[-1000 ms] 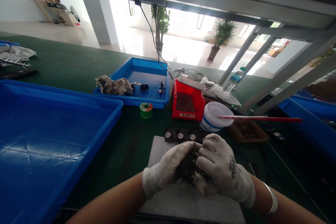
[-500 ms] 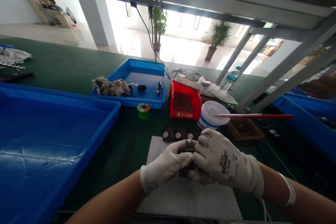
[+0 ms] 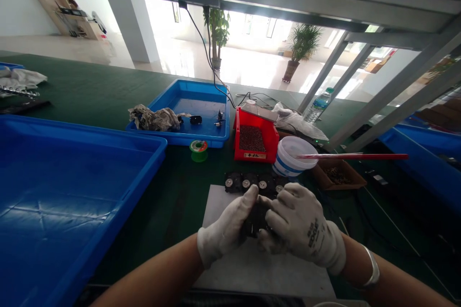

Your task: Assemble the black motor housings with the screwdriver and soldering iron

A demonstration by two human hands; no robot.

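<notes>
Between my two gloved hands is a small black part (image 3: 254, 220), held over a pale board (image 3: 234, 268); its exact kind is hard to make out. My left hand (image 3: 230, 223) grips it from the left, thumb raised along its upper side. From the right, my right hand (image 3: 295, 220) has its fingers curled against the same part, with the fingertips partly hidden. Just beyond the hands, several black units with silver discs (image 3: 246, 183) stand in a row at the board's far edge.
A red bin (image 3: 256, 156) of small brown pieces and a white tub (image 3: 293, 153) with a red stick (image 3: 363, 157) across it stand behind. Blue trays (image 3: 144, 141) lie left, a green spool (image 3: 199, 151) between. At right are a small carton (image 3: 342, 182) and metal frame posts (image 3: 392, 81).
My left thumb has lifted and more of the black part shows. My right hand has turned slightly and its wrist moved left. Another unit in the row has come into view.
</notes>
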